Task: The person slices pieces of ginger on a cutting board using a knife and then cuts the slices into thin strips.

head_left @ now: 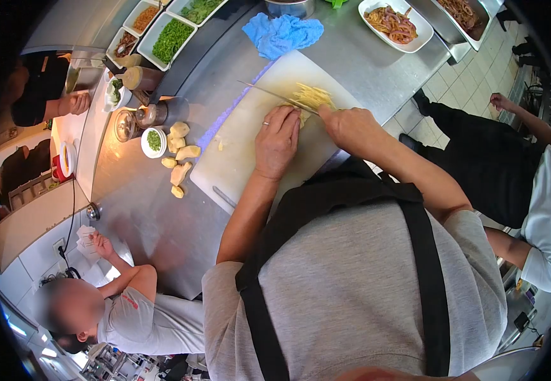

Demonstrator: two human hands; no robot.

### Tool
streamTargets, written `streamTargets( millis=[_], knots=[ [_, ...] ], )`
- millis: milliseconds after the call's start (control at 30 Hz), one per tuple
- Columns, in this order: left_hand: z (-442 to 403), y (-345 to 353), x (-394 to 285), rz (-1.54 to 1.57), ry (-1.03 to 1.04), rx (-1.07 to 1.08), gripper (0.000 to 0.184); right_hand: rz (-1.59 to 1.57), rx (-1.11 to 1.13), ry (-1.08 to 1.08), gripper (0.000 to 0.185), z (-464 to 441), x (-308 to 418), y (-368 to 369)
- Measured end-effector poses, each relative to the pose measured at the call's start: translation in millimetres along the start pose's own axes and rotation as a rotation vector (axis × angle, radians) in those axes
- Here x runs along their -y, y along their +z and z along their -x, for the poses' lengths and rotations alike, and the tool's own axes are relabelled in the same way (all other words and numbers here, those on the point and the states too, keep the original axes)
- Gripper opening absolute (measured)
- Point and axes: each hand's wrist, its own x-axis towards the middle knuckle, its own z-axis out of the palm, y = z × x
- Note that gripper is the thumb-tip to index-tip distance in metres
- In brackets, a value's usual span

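Observation:
My right hand is closed round the handle of a kitchen knife, its blade lying across the board and pointing left. Beside the blade, my left hand has its fingers curled and pressed together on a pale yellow piece of ginger, mostly hidden under the fingertips. Thin ginger strips lie in a heap just beyond the knife. All this rests on a white cutting board with a purple cloth showing along its left edge. Several peeled ginger pieces sit left of the board.
A blue cloth lies behind the board. Left are a small dish of chopped greens and tubs of ingredients. A white dish of sliced food stands at back right. People stand left and right.

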Motion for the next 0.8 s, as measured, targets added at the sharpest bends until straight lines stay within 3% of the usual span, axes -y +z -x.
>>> streamTargets(
  millis=[333,433,800],
  knots=[
    [-0.9,2.0,1.8,0.007,0.011,-0.010,0.017,-0.018,0.108,0.033,0.012,22.1,-1.9,-10.4],
    [-1.8,2.0,-0.6,0.016,-0.001,-0.025,0.017,-0.041,0.007,0.003,0.012,6.4,-3.1,6.8],
    [-1.4,1.6,1.0,0.005,0.021,-0.014,0.014,-0.004,0.057,0.009,0.009,26.8,-2.7,-11.3]
  ],
)
